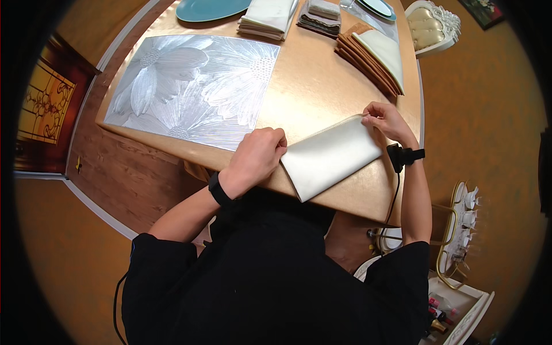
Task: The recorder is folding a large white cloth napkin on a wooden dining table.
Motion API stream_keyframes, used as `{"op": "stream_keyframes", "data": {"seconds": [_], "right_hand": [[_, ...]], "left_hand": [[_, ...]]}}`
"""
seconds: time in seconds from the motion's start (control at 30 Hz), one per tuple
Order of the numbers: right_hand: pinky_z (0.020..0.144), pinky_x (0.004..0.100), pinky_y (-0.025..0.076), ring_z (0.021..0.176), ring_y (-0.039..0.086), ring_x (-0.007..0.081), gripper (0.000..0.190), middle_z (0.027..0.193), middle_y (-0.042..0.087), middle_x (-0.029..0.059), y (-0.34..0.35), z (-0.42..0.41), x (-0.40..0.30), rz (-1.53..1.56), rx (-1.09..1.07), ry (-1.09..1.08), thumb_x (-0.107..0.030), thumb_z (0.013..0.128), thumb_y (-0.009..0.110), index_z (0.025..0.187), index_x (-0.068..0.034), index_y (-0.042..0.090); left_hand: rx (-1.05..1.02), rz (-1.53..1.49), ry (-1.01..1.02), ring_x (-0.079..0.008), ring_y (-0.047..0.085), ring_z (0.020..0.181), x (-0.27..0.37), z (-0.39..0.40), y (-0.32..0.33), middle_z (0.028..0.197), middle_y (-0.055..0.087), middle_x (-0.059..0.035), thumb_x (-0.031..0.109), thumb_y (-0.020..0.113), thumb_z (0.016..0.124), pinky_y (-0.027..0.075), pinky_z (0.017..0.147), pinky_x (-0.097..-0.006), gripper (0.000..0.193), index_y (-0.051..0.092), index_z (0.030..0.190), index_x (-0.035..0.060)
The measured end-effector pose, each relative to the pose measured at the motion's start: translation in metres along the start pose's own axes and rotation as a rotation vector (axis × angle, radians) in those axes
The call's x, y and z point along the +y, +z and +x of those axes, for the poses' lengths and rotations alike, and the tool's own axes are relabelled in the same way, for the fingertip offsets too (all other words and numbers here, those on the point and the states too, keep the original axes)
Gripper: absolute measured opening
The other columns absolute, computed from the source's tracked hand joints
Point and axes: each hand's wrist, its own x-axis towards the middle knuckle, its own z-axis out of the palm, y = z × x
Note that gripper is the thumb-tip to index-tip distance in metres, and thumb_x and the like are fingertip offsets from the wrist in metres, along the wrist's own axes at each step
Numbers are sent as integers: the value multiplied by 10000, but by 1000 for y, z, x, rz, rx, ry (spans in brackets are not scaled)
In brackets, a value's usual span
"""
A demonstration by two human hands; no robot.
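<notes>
A folded cream cloth (332,157) lies at a slant across the near edge of the gold-covered table (302,95), one lower corner reaching past the edge. My left hand (261,151) pinches its upper left corner. At the upper right corner, the fingertips of my right hand (384,120) grip the same cloth. Just left of my left hand is a silver placemat (189,86) with a flower pattern. Beyond my right hand rests a stack of folded brown cloths (366,64) with a cream one on top.
Along the far side are a teal oval plate (211,9), folded cream and beige cloths (267,17), a small stack of grey and dark towels (319,18) and round plates (379,7). A tufted chair (431,29) stands behind; a cart with glassware (461,228) is at the right.
</notes>
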Motion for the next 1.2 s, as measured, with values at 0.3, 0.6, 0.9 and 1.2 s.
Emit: {"op": "stream_keyframes", "data": {"seconds": [0.3, 0.6, 0.9, 1.2], "right_hand": [[765, 315, 490, 772, 565, 120, 263, 765, 643, 12, -9, -1, 2, -80, -154, 149, -244, 1032, 705, 968, 11, 715], [804, 354, 512, 823, 611, 192, 281, 848, 688, 97, 3, 0, 7, -196, -21, 36, -251, 1008, 732, 955, 24, 711], [789, 357, 512, 817, 611, 199, 274, 849, 691, 104, 6, 0, 8, -221, 8, 28, -252, 998, 749, 969, 18, 713], [772, 346, 510, 803, 602, 190, 245, 833, 677, 92, 6, 0, 4, -242, -7, -10, -222, 992, 765, 974, 16, 709]], "left_hand": [[-20, 16, -15, -369, 725, 789, 6, 0, -2, 863, 726, -211, 85, 774, 891, 568, 716, -431, 115, 742, 929, -19], [-19, -6, -50, -367, 729, 790, 5, -2, -4, 850, 729, -216, 106, 802, 869, 577, 730, -426, 151, 757, 880, -37], [-39, -64, -27, -314, 704, 785, -6, -3, -2, 928, 671, -181, 57, 775, 863, 582, 734, -395, 135, 725, 826, -62], [-35, -83, -35, -302, 708, 789, -6, -6, -3, 956, 680, -183, 40, 757, 864, 585, 732, -382, 117, 732, 834, -70]]}}
